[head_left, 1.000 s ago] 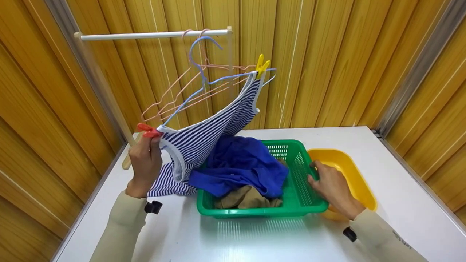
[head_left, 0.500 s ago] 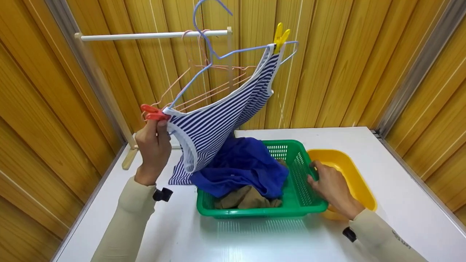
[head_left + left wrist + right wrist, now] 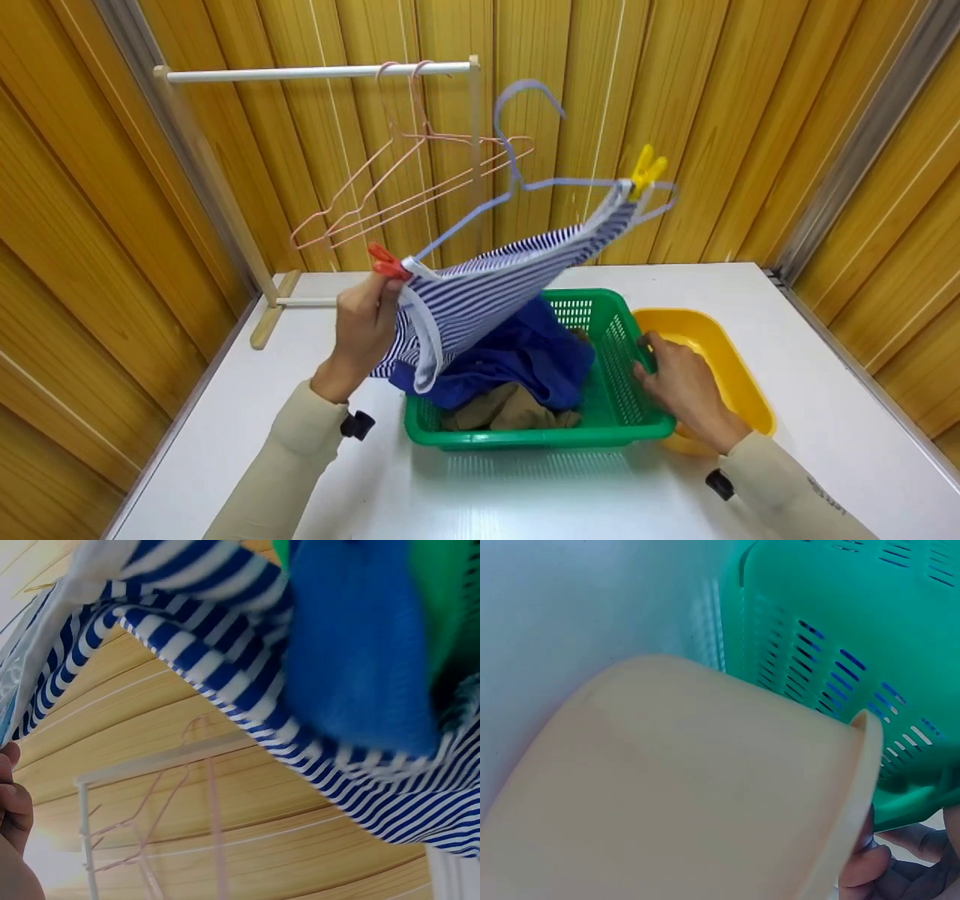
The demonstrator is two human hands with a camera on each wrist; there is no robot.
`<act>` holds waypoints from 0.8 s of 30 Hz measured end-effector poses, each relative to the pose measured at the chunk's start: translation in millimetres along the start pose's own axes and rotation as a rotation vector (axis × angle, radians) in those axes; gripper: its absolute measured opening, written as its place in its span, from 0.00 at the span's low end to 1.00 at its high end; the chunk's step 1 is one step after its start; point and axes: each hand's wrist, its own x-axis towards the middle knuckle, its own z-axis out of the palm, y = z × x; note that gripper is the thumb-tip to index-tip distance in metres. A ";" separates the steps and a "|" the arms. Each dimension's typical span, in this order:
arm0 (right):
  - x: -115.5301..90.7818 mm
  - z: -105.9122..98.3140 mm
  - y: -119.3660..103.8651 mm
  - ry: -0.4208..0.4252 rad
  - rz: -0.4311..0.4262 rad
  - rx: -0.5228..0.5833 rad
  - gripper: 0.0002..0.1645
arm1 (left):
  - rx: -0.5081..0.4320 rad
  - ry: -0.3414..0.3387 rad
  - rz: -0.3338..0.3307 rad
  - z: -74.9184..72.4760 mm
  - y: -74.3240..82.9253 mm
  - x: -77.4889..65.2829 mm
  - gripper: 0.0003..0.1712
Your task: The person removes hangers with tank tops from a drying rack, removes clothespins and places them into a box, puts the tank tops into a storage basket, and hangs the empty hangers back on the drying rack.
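Note:
My left hand (image 3: 364, 326) pinches the left end of a blue clothes hanger (image 3: 551, 182), just under a red clothespin (image 3: 388, 262). A navy-and-white striped sleeveless top (image 3: 495, 296) hangs from the hanger, with a yellow clothespin (image 3: 647, 172) at its other shoulder. The hanger is tilted, its right end higher. The top hangs partly over the green basket (image 3: 540, 436) and hides some of a blue cloth (image 3: 555, 360) in it. My right hand (image 3: 682, 386) grips the right rim of the basket. In the left wrist view, the striped top (image 3: 217, 667) fills much of the picture.
A rack with a white bar (image 3: 300, 73) stands at the back left, with two pink hangers (image 3: 360, 184) on it. A yellow basin (image 3: 739, 375) lies right of the basket, under my right hand. Brown cloth (image 3: 517, 409) lies in the basket. Wood-look walls (image 3: 697, 135) enclose the white table (image 3: 360, 495).
My left hand has carried the hanger and striped top up and then down, and to the right, away from the rack. My right hand has stayed on the basket rim.

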 end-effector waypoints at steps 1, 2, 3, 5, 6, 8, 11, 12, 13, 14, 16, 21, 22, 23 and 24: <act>0.2 0.4 0.0 0.007 -0.003 -0.004 0.23 | -0.006 -0.020 -0.006 2.1 -0.9 -5.9 0.26; 0.4 0.8 0.1 0.011 -0.006 -0.008 0.23 | -0.014 -0.040 -0.011 4.0 -2.0 -11.9 0.26; 0.5 1.0 0.0 0.014 -0.006 -0.012 0.23 | -0.022 -0.059 -0.017 5.8 -3.0 -17.7 0.26; 0.8 1.1 -0.4 0.013 -0.002 -0.015 0.24 | -0.040 -0.095 -0.035 9.1 -5.1 -28.3 0.25; 1.0 1.0 -0.5 0.010 0.001 -0.014 0.24 | -0.050 -0.110 -0.046 10.3 -5.8 -32.6 0.25; 1.7 0.5 -0.8 0.006 0.006 -0.012 0.24 | -0.065 -0.137 -0.066 12.7 -6.6 -39.2 0.25; 2.4 -0.9 -1.5 0.004 0.012 -0.014 0.25 | -0.074 -0.165 -0.084 16.0 -7.4 -46.5 0.25; 2.6 -1.2 -1.7 0.004 0.014 -0.015 0.25 | -0.072 -0.171 -0.085 17.0 -7.5 -48.6 0.25; 2.8 -1.5 -2.0 0.003 0.016 -0.016 0.25 | -0.072 -0.174 -0.086 18.0 -7.7 -50.8 0.25; 2.8 -1.8 -2.3 0.001 0.018 -0.018 0.25 | -0.070 -0.178 -0.086 19.2 -8.3 -53.5 0.25; 2.9 -2.0 -2.4 0.000 0.021 -0.021 0.25 | -0.068 -0.181 -0.084 21.4 -9.3 -59.2 0.25; 1.8 -1.4 -2.8 -0.006 0.024 -0.027 0.25 | -0.084 -0.213 -0.122 24.9 -11.7 -74.2 0.24; 1.6 -1.1 -2.6 -0.009 0.027 -0.027 0.25 | -0.084 -0.219 -0.133 25.2 -12.0 -77.0 0.24; 1.3 -0.8 -2.7 -0.011 0.028 -0.028 0.25 | -0.084 -0.224 -0.143 25.6 -12.6 -80.0 0.24; 1.2 -0.6 -2.6 -0.013 0.029 -0.029 0.25 | -0.085 -0.227 -0.151 26.0 -13.0 -82.7 0.24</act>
